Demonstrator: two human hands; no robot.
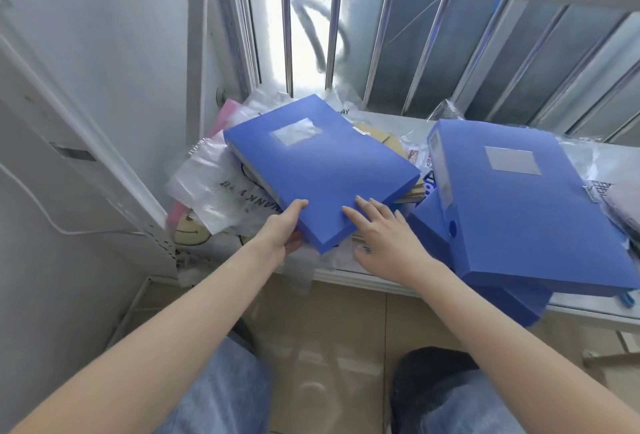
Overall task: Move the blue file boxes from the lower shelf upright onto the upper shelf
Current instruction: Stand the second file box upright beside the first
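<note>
While lying flat, smooth rectangular file box (322, 170) meets both hands.

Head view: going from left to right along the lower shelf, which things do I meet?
Clear plastic bags → left hand → flat blue box → right hand → blue box stack → wrapped packets at the right edge.
</note>
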